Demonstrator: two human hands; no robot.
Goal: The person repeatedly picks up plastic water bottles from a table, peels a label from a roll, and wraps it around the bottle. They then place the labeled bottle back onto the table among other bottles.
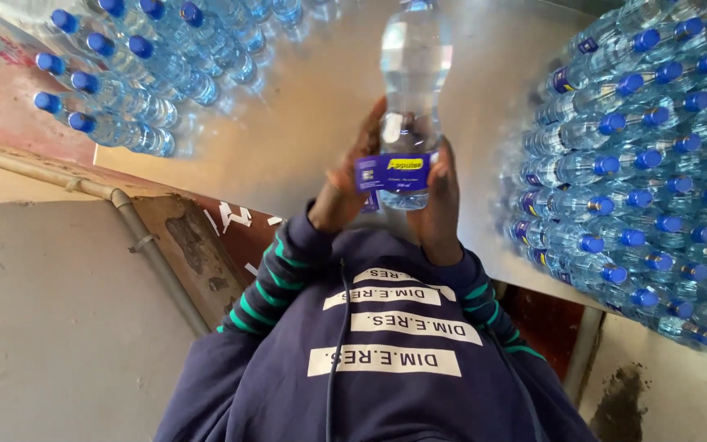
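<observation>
While both hands close around its lower body, a clear plastic water bottle [409, 98] is held up over a grey metal table [304, 115], near the middle of the view and just in front of the person's chest. It is see-through, full of clear water, with a ribbed body and a dark blue paper label [393, 172] carrying a small yellow patch wrapped round the part nearest the person. Its long axis runs almost straight up the picture, away from the person; the labelled end points back toward the chest and the far end runs to the top edge, where it is cut off, so whether it has a cap cannot be told. The left hand [345, 184] grips the bottle's left side with fingers curled onto the label, and the right hand [442, 200] clamps the opposite side, fingers together against the plastic. Both wrists come out of navy sleeves with green stripes [276, 274]. To the right, a dense stack of similar bottles with blue caps [640, 164] lies on the table, caps facing the viewer; a smaller group of blue-capped bottles [124, 74] sits at the upper left. A grey pipe [137, 233] runs along the wall below the table's left edge.
</observation>
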